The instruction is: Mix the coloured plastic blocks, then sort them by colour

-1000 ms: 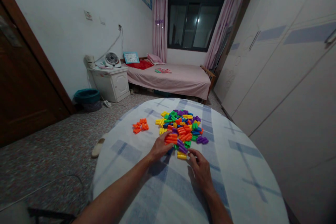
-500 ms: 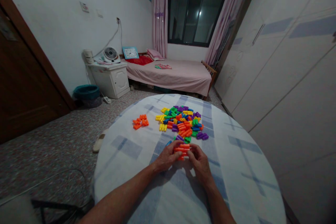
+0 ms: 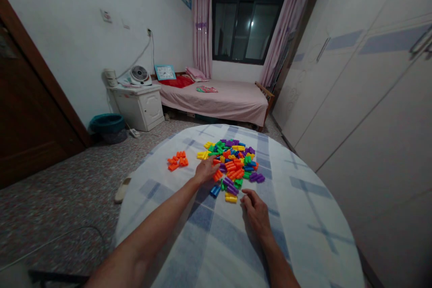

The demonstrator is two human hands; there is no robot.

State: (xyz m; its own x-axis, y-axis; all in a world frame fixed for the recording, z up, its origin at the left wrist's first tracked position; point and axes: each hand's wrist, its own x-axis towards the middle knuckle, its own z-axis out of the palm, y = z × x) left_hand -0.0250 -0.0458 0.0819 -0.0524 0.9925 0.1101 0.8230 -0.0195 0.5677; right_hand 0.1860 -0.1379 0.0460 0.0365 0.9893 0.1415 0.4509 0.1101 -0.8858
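At the left edge of a pile of colourful plastic toy blocks (image 3: pixel 236 168), my left hand (image 3: pixel 205 171) pinches an orange block (image 3: pixel 216 162) between thumb and fingers. Another orange block (image 3: pixel 218 175) lies just below its thumb. My right hand (image 3: pixel 256 210) rests by the near side of the pile, fingers loosely curled and apart, with nothing in them. Closest to its fingertips are a yellow block (image 3: pixel 231 198) and a purple block (image 3: pixel 230 186). A blue block (image 3: pixel 215 190) lies nearer my left wrist.
A small separate group of orange blocks (image 3: pixel 177 161) lies to the left on the round table's checked cloth (image 3: pixel 162 191). Beyond the table stand a bed (image 3: pixel 232 99), a white cabinet (image 3: pixel 143 108) with a fan, and a teal bin (image 3: pixel 108 123). Wardrobe doors (image 3: pixel 337 99) line the right.
My hands were together holding orange blocks in front of the pile. They have parted: the left moved forward and left to the pile, the right stayed near and is now free.
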